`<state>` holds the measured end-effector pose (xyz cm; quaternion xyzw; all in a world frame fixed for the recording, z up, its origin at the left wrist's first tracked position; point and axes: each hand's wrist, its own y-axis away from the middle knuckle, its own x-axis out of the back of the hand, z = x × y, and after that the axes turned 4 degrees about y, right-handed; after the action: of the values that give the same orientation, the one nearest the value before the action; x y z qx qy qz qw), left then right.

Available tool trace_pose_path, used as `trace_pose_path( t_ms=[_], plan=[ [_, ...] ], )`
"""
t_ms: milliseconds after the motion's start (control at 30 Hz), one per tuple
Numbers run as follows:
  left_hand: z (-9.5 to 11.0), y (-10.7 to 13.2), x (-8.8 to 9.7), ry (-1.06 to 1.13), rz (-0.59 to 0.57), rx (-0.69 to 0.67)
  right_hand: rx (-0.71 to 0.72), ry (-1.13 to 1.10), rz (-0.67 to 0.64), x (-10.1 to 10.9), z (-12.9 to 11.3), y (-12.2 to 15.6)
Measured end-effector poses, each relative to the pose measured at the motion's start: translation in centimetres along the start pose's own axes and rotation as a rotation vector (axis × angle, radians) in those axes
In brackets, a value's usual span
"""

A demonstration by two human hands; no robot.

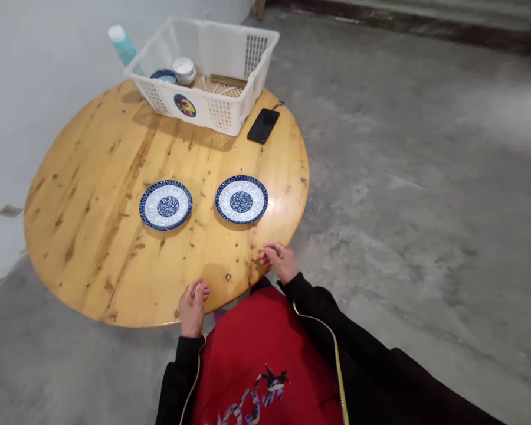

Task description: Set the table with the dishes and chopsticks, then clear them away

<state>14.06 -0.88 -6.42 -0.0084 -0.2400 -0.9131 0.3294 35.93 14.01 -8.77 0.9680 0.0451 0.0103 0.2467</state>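
Two blue-and-white patterned plates lie on a round wooden table [92, 195]: the left plate [165, 205] and the right plate [241, 199]. My left hand [192, 304] rests on the table's near edge with its fingers curled, nothing visible in it. My right hand [279, 260] rests on the near right edge below the right plate, fingers bent and close together, holding nothing that I can see. Neither hand touches a plate.
A white plastic basket [230, 88] stands at the table's far side, holding a blue bowl [163, 76], a white cup [184, 69] and chopsticks. A black phone [263, 125] lies beside it. A teal bottle [122, 44] stands behind. Grey concrete floor surrounds the table.
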Motion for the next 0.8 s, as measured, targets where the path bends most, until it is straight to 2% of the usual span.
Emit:
trace_pose_path(
  t_ms=[200,333,433,567,667,800],
  plan=[
    [-3.9,2.9,8.5,0.041,0.023,-0.041,-0.016,0.044,-0.118,-6.8,6.3,9.3],
    [-6.3,5.0,12.5,0.038,0.020,-0.031,0.015,0.122,-0.172,-8.7,8.6,13.7],
    [-7.1,5.8,13.8,0.043,-0.004,-0.048,0.008,0.123,-0.168,-8.9,9.0,15.8],
    [-6.8,5.3,14.2,0.058,-0.031,-0.089,0.040,0.136,-0.162,-8.7,9.0,17.1],
    [-5.4,3.5,14.6,0.049,-0.034,-0.120,0.073,0.150,-0.156,-9.0,8.8,16.6],
    [-2.4,-0.6,15.4,0.004,-0.004,-0.165,0.132,0.166,-0.166,-10.4,7.1,13.4]
  ],
)
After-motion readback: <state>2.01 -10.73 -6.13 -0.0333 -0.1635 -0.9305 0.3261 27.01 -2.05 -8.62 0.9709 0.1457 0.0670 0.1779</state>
